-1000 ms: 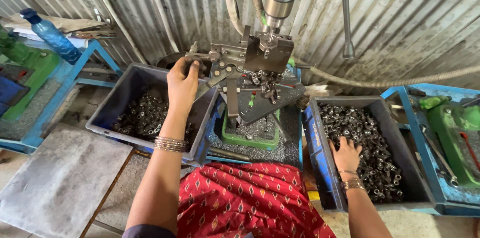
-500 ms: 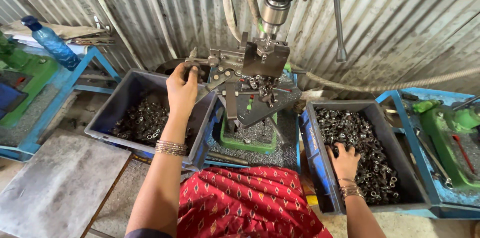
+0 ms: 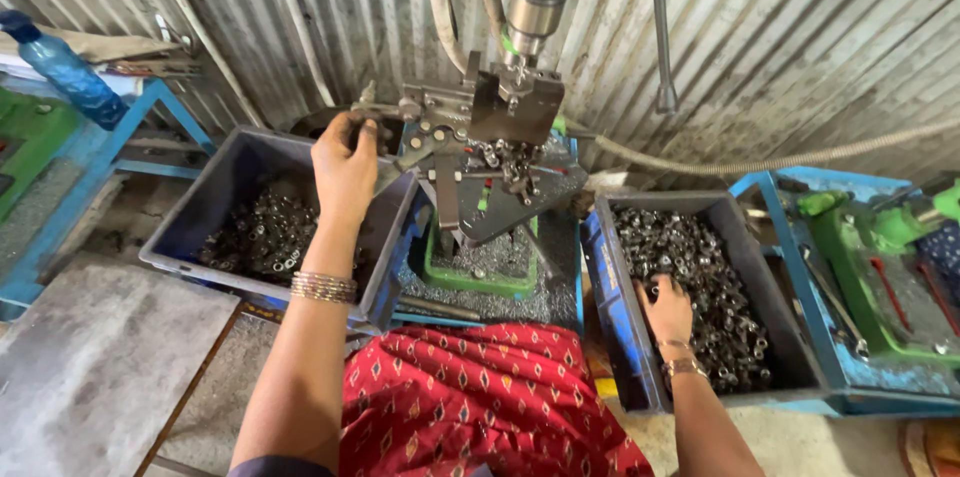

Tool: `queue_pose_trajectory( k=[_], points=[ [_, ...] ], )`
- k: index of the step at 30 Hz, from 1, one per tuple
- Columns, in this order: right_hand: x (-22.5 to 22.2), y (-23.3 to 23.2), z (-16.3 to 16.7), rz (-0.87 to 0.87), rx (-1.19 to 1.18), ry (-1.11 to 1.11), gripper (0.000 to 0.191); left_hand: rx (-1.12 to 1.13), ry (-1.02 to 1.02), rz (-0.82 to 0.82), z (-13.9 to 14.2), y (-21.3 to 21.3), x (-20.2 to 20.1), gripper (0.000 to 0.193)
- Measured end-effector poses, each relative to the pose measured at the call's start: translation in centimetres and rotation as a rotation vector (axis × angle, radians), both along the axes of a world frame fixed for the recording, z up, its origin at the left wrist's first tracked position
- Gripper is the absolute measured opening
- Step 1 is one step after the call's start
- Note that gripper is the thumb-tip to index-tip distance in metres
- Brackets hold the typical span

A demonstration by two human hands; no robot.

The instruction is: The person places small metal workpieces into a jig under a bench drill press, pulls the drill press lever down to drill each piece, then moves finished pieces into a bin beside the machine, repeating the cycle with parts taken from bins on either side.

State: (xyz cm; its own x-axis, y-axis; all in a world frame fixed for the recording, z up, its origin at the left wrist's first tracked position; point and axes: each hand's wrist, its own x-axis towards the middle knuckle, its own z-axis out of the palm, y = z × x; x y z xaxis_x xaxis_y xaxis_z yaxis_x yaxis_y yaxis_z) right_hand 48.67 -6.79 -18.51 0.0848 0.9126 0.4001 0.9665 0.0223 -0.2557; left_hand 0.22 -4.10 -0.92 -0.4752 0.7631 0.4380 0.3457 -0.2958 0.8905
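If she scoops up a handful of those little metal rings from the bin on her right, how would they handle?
The small metal parts lie loose and heaped in the dark bin, so some would likely spill between the fingers of her right hand. They look like solid metal, so probably heavy for their size. Being shiny and round, they may be slippery and apt to roll.

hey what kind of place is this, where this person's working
Probably a small metalworking shop: a drill press stands against a corrugated metal wall, and bins of small metal parts sit either side. The left hand grips the clamp handle; the right hand digs into the parts.
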Motion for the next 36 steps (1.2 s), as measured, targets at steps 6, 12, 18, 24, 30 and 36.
queue_pose_trajectory(
  k=[6, 12, 18, 24, 30, 36],
  points=[
    [0.1, -0.7, -0.4, -0.049, 0.158, 0.123, 0.045, 0.020, -0.042, -0.059, -0.6, 0.4, -0.8, 0.018],
    [1.8, 0.0, -1.0, -0.353, 0.313, 0.843, 0.049, 0.009, -0.093, -0.080, -0.7, 0.5, -0.9, 0.018],
    [6.1, 0.9, -0.2, -0.494, 0.243, 1.818, 0.037, 0.015, -0.026, -0.072, -0.2, -0.1, -0.2, 0.017],
    [0.4, 4.3, 4.3, -0.106, 0.208, 1.520, 0.034, -0.069, -0.042, -0.058, 0.5, -0.4, 0.5, 0.018],
    [-15.0, 6.8, 12.0, 0.456, 0.270, 0.795, 0.029, -0.028, -0.114, -0.105, 0.4, -0.5, 0.5, 0.018],
    [-23.3, 6.9, 15.0, 0.639, 0.360, 0.098, 0.033, -0.019, -0.173, -0.154, -0.2, -0.3, 0.2, 0.018]
  ],
)
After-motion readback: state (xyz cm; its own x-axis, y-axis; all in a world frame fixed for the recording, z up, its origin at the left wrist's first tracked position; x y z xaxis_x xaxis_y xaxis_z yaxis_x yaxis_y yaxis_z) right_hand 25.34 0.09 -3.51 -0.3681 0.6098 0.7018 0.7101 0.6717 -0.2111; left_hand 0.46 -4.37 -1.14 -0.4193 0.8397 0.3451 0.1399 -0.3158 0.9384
